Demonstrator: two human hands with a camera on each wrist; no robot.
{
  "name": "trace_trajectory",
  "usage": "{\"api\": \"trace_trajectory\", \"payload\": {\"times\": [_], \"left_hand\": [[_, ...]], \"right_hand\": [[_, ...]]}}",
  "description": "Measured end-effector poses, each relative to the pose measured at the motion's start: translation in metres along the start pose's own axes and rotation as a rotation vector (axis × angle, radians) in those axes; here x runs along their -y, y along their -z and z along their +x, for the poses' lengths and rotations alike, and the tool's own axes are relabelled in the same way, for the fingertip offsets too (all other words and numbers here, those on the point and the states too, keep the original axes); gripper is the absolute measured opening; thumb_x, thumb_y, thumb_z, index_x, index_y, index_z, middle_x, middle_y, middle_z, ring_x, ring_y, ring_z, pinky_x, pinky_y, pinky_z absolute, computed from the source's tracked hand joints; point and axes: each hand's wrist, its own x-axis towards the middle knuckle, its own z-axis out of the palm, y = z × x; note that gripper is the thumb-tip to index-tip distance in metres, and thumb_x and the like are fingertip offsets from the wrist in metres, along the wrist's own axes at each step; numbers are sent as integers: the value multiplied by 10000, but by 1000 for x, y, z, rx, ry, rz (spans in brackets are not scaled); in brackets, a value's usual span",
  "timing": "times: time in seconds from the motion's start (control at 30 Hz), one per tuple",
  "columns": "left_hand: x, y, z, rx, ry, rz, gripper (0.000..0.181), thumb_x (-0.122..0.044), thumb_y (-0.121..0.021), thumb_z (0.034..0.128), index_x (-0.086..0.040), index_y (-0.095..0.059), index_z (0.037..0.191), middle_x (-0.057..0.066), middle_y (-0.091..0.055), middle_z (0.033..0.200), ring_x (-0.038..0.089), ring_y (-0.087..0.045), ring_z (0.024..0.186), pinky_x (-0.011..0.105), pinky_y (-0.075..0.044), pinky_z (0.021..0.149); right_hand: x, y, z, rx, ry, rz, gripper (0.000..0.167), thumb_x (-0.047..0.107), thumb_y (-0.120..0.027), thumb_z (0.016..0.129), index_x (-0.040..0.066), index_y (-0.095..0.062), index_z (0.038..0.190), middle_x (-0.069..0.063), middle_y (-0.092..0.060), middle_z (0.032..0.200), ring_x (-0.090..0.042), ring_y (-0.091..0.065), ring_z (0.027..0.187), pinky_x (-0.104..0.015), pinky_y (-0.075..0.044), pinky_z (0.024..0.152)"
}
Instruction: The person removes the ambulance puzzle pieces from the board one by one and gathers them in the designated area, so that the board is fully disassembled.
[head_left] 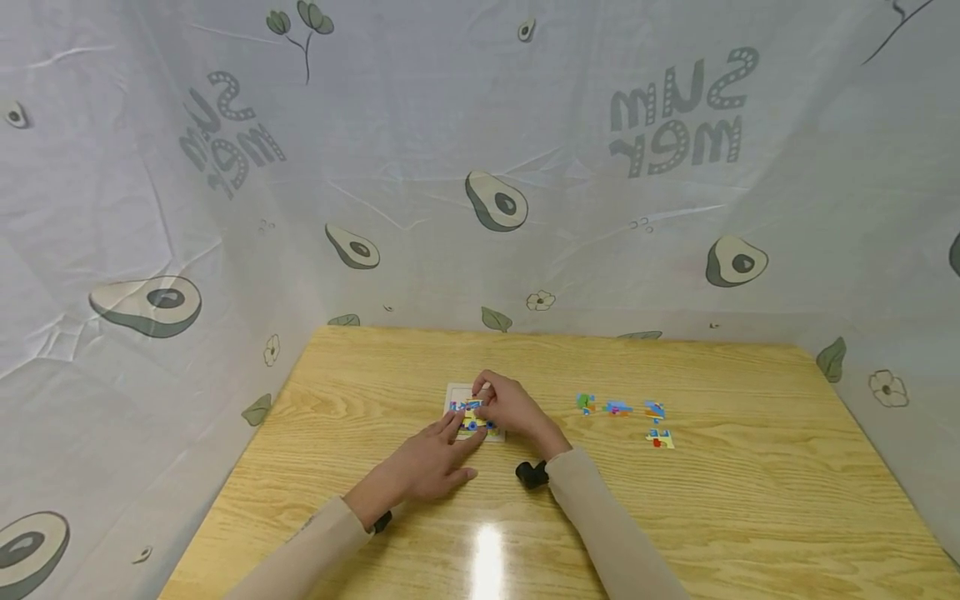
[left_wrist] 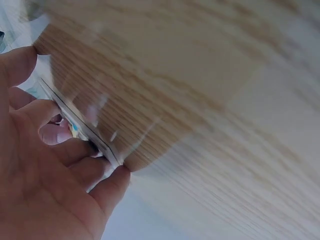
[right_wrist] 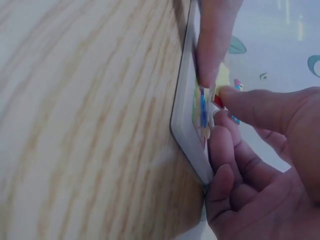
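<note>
A small puzzle board with a pale frame (head_left: 459,391) lies on the table, partly filled with colourful pieces. My left hand (head_left: 426,463) rests at its left and front, fingers spread, fingertips on the board's pieces. The left wrist view shows the left hand (left_wrist: 55,165) along the board's edge (left_wrist: 85,127). Over the board's right side, my right hand (head_left: 516,410) pinches a piece; in the right wrist view the right hand (right_wrist: 270,165) has its thumb against a yellow and red piece (right_wrist: 223,80). The fingers hide much of the board.
Right of the board on the wooden table (head_left: 720,517) lie loose puzzle pieces: a green one (head_left: 584,402), a blue and pink one (head_left: 617,408), a blue and orange one (head_left: 655,410) and a yellow and red one (head_left: 662,440). A printed curtain (head_left: 420,167) stands behind.
</note>
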Motion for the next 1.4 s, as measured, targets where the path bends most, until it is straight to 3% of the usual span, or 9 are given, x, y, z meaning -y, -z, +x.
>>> {"api": "trace_trajectory", "payload": {"times": [0.2, 0.43, 0.77, 0.9, 1.07, 1.3, 1.4], "left_hand": [[0, -1, 2, 9, 8, 8, 653, -515, -480, 1099, -270, -304, 1678, 252, -211, 1733, 420, -259, 1615, 556, -408, 1245], [-1, -1, 2, 15, 11, 5, 650, -518, -475, 1100, -273, -307, 1677, 251, -209, 1736, 419, -258, 1616, 553, -402, 1251], [-3, 0, 0, 1, 28, -16, 645, -519, -474, 1099, -277, -315, 1675, 256, -211, 1735, 426, -260, 1614, 561, -388, 1257], [-3, -1, 0, 3, 35, -19, 651, -527, -472, 1098, -287, -302, 1678, 248, -203, 1741, 415, -252, 1619, 562, -385, 1259], [-3, 1, 0, 4, 24, -22, 653, -525, -474, 1097, -280, -304, 1678, 255, -205, 1738, 417, -256, 1618, 566, -385, 1258], [-1, 2, 0, -2, 12, -29, 652, -517, -481, 1098, -269, -311, 1676, 254, -208, 1738, 428, -252, 1616, 572, -378, 1260], [-1, 4, -1, -4, 2, -43, 646, -501, -484, 1101, -255, -318, 1675, 260, -208, 1736, 442, -247, 1614, 574, -370, 1265]], "right_hand": [[-1, 0, -1, -29, 1, 46, 186, -7, -654, 980, 86, -657, 1141, -79, -687, 894, -144, -652, 732, -265, -535, 674], [0, 4, -5, -87, -15, 110, 170, 47, -686, 979, 99, -687, 1141, -94, -687, 970, -174, -685, 797, -289, -569, 693], [2, 25, -18, -182, -22, 223, 88, 60, -749, 951, 50, -743, 1038, -133, -754, 1001, -335, -794, 850, -343, -631, 768], [2, 34, -24, -217, -12, 220, 86, 78, -768, 947, 54, -766, 1029, -133, -781, 982, -373, -793, 873, -350, -632, 760], [7, 45, -33, -241, -20, 231, 118, 100, -776, 952, 48, -776, 1058, -153, -791, 1011, -425, -776, 922, -477, -646, 793], [13, 60, -48, -260, -21, 214, 153, 124, -772, 962, 29, -774, 1083, -164, -791, 1024, -436, -773, 936, -362, -625, 723], [16, 66, -54, -265, -28, 206, 170, 138, -772, 967, 26, -773, 1095, -160, -797, 1014, -440, -770, 949, -420, -637, 750]]}}
